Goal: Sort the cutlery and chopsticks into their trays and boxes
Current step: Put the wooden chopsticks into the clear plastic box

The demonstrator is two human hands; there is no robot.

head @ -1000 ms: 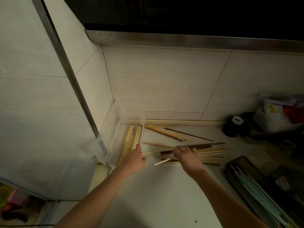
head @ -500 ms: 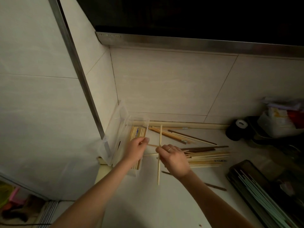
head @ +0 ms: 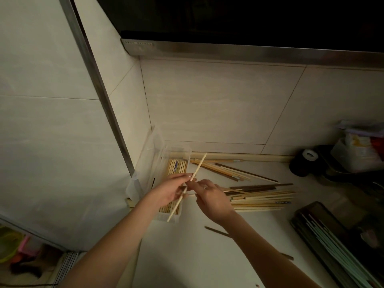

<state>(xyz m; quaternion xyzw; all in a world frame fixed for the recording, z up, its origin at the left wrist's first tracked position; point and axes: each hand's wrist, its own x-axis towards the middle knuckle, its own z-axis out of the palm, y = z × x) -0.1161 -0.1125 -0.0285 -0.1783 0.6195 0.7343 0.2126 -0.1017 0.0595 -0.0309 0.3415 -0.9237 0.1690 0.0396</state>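
Note:
A light wooden chopstick is tilted over the clear plastic box, which holds several light chopsticks against the left wall. My left hand pinches the stick at its middle. My right hand has its curled fingertips on the same stick just right of the left fingers. Several loose light and dark chopsticks are piled on the counter right of my hands, with a second bunch behind them.
One dark chopstick lies alone under my right forearm. A dark tray with pale green chopsticks sits at the right edge. A black tape roll and a bagged container stand at the back right.
My right hand lifted a light chopstick out of the pile and brought it left. My left hand rose from the box edge and now pinches it, tilted above the box.

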